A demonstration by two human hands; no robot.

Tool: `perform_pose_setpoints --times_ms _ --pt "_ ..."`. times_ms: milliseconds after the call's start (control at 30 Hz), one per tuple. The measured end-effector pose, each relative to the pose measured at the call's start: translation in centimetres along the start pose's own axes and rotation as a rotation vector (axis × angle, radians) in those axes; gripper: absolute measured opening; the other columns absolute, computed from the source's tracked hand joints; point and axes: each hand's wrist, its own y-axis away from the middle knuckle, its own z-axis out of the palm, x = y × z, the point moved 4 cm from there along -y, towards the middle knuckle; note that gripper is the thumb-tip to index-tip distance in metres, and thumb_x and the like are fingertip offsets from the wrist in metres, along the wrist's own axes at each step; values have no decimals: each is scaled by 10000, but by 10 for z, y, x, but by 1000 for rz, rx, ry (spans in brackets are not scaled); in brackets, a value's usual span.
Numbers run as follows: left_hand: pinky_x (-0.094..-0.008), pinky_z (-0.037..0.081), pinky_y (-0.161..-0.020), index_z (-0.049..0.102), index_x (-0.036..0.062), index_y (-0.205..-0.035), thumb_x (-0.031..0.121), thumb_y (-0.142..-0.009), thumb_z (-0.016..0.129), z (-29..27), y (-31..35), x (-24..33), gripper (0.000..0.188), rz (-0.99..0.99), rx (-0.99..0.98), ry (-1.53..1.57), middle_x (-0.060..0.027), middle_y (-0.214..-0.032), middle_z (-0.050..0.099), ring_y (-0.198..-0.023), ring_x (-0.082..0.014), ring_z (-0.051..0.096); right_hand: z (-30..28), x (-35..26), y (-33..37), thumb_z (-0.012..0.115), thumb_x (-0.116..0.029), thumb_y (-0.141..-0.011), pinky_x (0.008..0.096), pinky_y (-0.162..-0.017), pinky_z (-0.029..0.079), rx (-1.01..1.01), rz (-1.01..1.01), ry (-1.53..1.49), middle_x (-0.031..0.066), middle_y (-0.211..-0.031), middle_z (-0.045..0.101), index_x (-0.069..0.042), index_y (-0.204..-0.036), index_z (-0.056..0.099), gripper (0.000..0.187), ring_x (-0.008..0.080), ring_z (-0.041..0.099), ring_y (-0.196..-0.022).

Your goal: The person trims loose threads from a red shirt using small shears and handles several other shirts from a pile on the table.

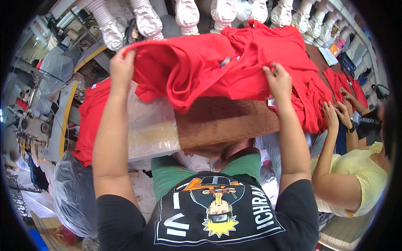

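A red shirt [194,60] is stretched out between my hands above the table, its near edge sagging in a loose fold. My left hand [122,67] pinches its upper left edge. Farther right, my right hand [279,81] grips the cloth between thumb and fingers. A small coloured mark [225,62] shows on the fabric near the middle. Beneath lies a brown cloth-covered tabletop [226,125], with clear plastic sheeting [153,129] over its left part. Another red garment [272,46] lies beyond, and the border between it and the held shirt is hard to make out.
More red garments [93,119] hang over the table's left end. At my right, a person in a yellow top [349,180] handles red cloth [307,98]. White balusters [187,16] line the far side. A sewing machine [35,127] stands at far left.
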Motion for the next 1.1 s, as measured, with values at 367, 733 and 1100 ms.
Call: perform_pose_setpoints --times_ms 367,733,1100 --pt "-306 492 -735 705 79 -1019 288 -839 600 -106 -47 25 296 88 17 -463 -112 -819 703 -781 -163 659 -40 -74 -39 623 -361 -824 462 -719 505 -2 -244 256 227 -853 665 -56 -989 674 351 374 653 -828" --pt "-454 453 -895 654 65 -1056 416 -904 371 -152 -30 127 476 59 -117 -1135 -256 -1060 620 -1032 -415 581 -109 -134 -51 587 -262 -857 404 -751 492 164 -280 60 177 -859 688 -43 -1048 640 295 327 664 -820" --pt "-246 372 -412 628 113 -982 466 -948 427 -200 -22 146 407 -196 4 -638 -65 -756 669 -609 -140 656 -198 -170 -58 552 -353 -879 268 -477 315 141 -191 -747 20 -569 486 -20 -867 665 352 104 426 -500"
